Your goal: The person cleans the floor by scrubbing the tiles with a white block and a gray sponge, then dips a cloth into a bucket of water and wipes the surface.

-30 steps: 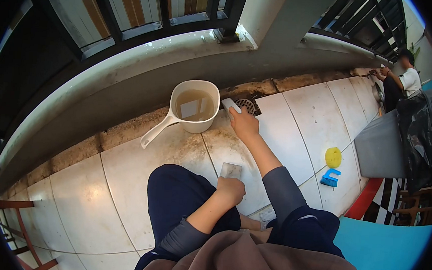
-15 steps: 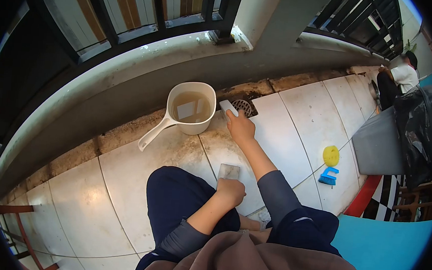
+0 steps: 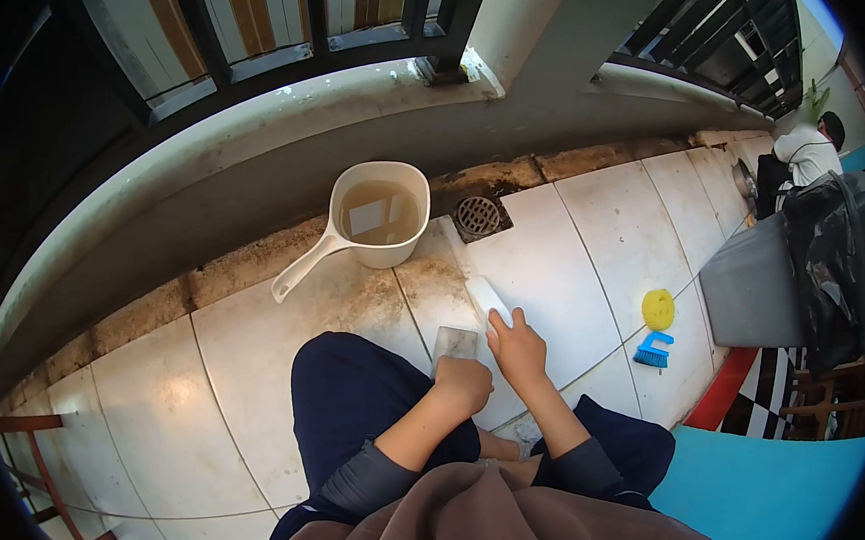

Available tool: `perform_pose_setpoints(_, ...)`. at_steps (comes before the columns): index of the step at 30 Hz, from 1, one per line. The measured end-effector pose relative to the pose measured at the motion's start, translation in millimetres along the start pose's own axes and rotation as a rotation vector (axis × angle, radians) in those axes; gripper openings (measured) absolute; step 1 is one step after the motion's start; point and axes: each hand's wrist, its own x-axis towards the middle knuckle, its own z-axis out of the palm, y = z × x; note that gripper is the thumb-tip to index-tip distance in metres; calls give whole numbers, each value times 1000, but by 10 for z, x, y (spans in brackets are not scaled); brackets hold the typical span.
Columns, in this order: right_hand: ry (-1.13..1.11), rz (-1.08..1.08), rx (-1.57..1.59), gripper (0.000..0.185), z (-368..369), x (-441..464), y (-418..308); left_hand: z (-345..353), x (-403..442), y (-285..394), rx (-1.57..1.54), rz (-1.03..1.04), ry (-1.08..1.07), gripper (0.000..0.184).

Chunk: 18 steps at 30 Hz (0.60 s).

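Observation:
My left hand (image 3: pixel 462 385) is closed round a flat greyish block (image 3: pixel 456 343) in front of my knee. In my right hand (image 3: pixel 518 351) is a white brush-like tool (image 3: pixel 489 299), held against or just over the tiles; its underside is hidden. Beyond it lies a round drain grate (image 3: pixel 477 216) in a dirty square gap by the wall. A white dipper (image 3: pixel 377 256) with cloudy water stands left of the drain, its handle pointing towards the lower left. Brown stains mark the tiles beside it.
To the right lie a yellow sponge (image 3: pixel 658 309) and a blue brush (image 3: pixel 653 350). Behind them stands a grey bin (image 3: pixel 755 285) with a black bag. Another person (image 3: pixel 808 154) crouches at the far right. A low wall (image 3: pixel 290 150) with railings runs along the back.
My right hand has drawn the white tool back from the drain towards me, uncovering the grate. My left hand stays on the block. The far person's arms and posture have shifted.

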Motion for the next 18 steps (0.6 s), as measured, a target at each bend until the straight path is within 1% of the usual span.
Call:
perform_pose_setpoints(5,73,-20,13,29,167,917,-100,12,18,-40,-2,-23,1,34)
perform_pose_setpoints(7,79,-33,13,29,159,954,-79,-18,0,-61,2,-34,-3,35)
perform_pose_setpoints(10,28,-24,-2,31,110,643,0,-1,0,-76,12,-41,22,35)
perform_pose_setpoints(15,-28,37,-34,36,-44,-438,220,56,10,-30,1,-18,43,34)
perform_pose_setpoints(18,-31,38,-36,36,-49,-492,247,56,24,13,23,-3,31,34)
